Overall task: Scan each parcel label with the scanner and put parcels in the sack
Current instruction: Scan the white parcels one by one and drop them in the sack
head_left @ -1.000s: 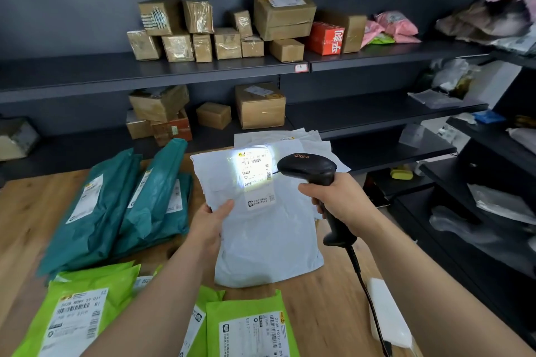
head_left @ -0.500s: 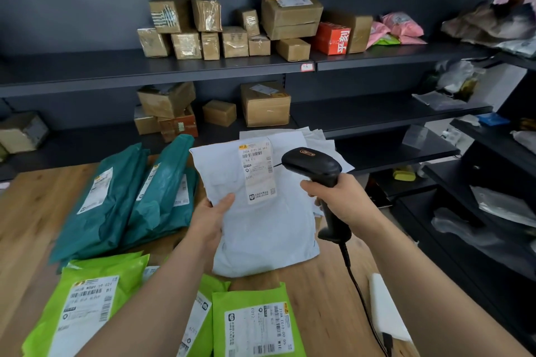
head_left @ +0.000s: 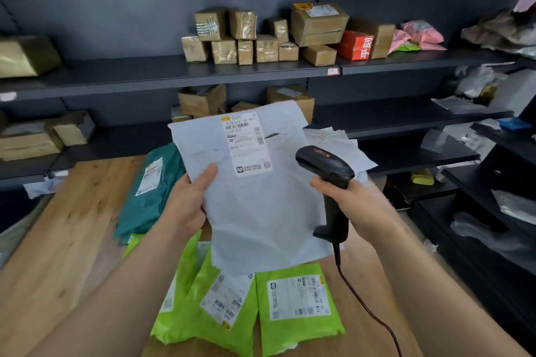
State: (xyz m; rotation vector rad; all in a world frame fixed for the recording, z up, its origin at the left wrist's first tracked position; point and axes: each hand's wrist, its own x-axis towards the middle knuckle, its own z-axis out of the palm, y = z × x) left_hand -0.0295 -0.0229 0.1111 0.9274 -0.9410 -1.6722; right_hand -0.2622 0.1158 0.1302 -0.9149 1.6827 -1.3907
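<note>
head view: the left hand (head_left: 185, 206) pinches the left edge of a white parcel (head_left: 261, 211), thumb on top, and holds it up over the middle of the counter (head_left: 72, 211). its label (head_left: 246, 142) sits near the top. the right hand (head_left: 359, 206) is wrapped tight round the scanner (head_left: 327, 171), just beside the parcel's right edge. this looks like the scan step. green parcels (head_left: 295, 304) lie at the near edge. no sack shows; next, the white parcel must go there.

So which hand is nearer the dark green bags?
Left. Left hand holds the white parcel beside the dark green bags; right hand, with the scanner, is past that parcel.
</note>
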